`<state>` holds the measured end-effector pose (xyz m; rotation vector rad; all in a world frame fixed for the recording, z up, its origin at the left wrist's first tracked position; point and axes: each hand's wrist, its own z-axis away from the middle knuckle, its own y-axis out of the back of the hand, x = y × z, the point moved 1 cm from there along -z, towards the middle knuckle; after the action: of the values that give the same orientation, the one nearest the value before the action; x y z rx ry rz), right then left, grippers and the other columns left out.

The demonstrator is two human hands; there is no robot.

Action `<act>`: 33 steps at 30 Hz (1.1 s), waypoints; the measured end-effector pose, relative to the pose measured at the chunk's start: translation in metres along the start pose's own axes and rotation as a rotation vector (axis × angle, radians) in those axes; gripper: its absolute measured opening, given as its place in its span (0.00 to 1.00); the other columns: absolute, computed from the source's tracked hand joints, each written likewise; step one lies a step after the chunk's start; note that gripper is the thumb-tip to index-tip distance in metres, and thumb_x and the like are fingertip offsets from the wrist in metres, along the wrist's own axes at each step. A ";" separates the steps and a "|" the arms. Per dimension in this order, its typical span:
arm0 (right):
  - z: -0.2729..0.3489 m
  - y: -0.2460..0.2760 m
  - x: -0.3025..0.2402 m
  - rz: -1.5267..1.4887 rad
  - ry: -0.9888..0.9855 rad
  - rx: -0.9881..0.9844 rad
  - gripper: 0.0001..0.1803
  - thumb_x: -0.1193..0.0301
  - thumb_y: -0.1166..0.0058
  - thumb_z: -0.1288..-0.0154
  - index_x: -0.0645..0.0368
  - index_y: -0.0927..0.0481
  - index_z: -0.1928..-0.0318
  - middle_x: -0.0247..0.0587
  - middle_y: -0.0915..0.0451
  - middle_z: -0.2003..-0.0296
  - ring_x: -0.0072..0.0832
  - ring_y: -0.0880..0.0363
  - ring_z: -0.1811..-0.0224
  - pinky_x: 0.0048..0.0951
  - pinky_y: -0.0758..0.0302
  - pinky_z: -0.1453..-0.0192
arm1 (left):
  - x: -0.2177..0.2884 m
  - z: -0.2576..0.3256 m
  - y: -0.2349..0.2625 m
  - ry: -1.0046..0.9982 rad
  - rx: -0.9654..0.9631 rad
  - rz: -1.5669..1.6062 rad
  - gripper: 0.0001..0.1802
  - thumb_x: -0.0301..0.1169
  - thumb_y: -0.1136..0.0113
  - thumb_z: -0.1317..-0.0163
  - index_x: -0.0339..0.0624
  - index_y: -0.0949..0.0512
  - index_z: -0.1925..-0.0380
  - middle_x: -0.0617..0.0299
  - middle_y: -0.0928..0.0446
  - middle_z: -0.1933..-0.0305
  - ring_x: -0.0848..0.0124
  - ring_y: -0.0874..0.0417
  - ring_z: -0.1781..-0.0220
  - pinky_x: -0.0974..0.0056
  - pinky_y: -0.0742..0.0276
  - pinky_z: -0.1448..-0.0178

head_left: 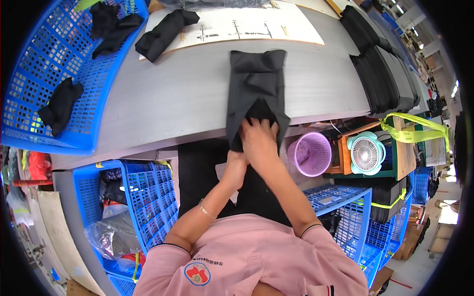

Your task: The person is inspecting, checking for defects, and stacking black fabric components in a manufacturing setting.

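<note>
At the near edge of the grey worktop (163,98), head view: a dark garment (256,84) lies lengthwise, its far end already folded flat, its near end hanging over the edge toward the person. The right hand (260,140) presses on the near end with fingers spread, not closed on anything. The left hand (237,160) sits just beneath it at the edge; its fingers are covered by the right hand and the cloth, so their grip cannot be told. By appearance the folding is partway done: the near end remains loose (a stack of finished black pieces (380,74) lies far right). Whatever hangs below the edge merges with dark cloth on the lap. More black pieces lie in the blue basket (44,74).
</note>
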<state>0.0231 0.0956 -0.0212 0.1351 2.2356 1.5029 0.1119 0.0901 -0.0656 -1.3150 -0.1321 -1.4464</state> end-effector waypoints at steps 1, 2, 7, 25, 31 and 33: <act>0.001 -0.003 -0.002 -0.004 -0.029 -0.088 0.13 0.68 0.45 0.42 0.57 0.19 0.56 0.44 0.19 0.57 0.46 0.22 0.51 0.58 0.34 0.42 | -0.002 0.004 0.004 0.004 0.004 -0.001 0.15 0.23 0.46 0.41 0.33 0.21 0.54 0.65 0.20 0.59 0.77 0.22 0.58 0.68 0.26 0.54; 0.005 -0.004 -0.006 0.029 0.012 -0.087 0.13 0.67 0.45 0.40 0.56 0.19 0.56 0.42 0.19 0.60 0.45 0.22 0.53 0.56 0.33 0.44 | -0.002 0.008 0.012 0.051 0.010 0.019 0.15 0.23 0.46 0.41 0.33 0.21 0.53 0.64 0.19 0.59 0.77 0.22 0.58 0.68 0.26 0.54; 0.015 -0.004 -0.010 0.106 0.059 -0.056 0.13 0.57 0.50 0.31 0.51 0.18 0.60 0.40 0.18 0.65 0.41 0.20 0.60 0.48 0.30 0.54 | 0.001 0.012 0.025 0.148 0.131 -0.367 0.23 0.22 0.43 0.40 0.32 0.27 0.43 0.61 0.21 0.48 0.76 0.23 0.48 0.68 0.27 0.44; 0.096 0.024 -0.004 -0.101 0.221 -0.219 0.05 0.70 0.43 0.46 0.58 0.19 0.70 0.46 0.21 0.71 0.45 0.18 0.70 0.43 0.21 0.65 | 0.060 0.012 0.036 -0.026 -0.123 0.099 0.21 0.35 0.47 0.27 0.37 0.30 0.38 0.58 0.24 0.39 0.70 0.23 0.40 0.64 0.27 0.38; 0.092 0.115 0.021 -1.106 -0.343 0.033 0.06 0.74 0.38 0.37 0.65 0.15 0.64 0.47 0.15 0.61 0.31 0.16 0.65 0.25 0.22 0.59 | 0.049 0.019 0.026 -0.007 -0.178 0.090 0.22 0.33 0.46 0.27 0.36 0.31 0.37 0.59 0.24 0.39 0.70 0.22 0.40 0.64 0.27 0.36; 0.071 0.119 0.039 -0.735 -0.307 0.376 0.09 0.72 0.38 0.36 0.69 0.17 0.64 0.46 0.15 0.60 0.25 0.17 0.65 0.22 0.23 0.55 | 0.051 0.025 0.025 -0.043 -0.200 0.044 0.22 0.33 0.46 0.27 0.36 0.30 0.37 0.60 0.24 0.39 0.70 0.22 0.40 0.64 0.27 0.36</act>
<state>-0.0023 0.2169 0.0518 -0.2958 1.9675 0.6250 0.1578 0.0665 -0.0323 -1.5029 0.0139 -1.4229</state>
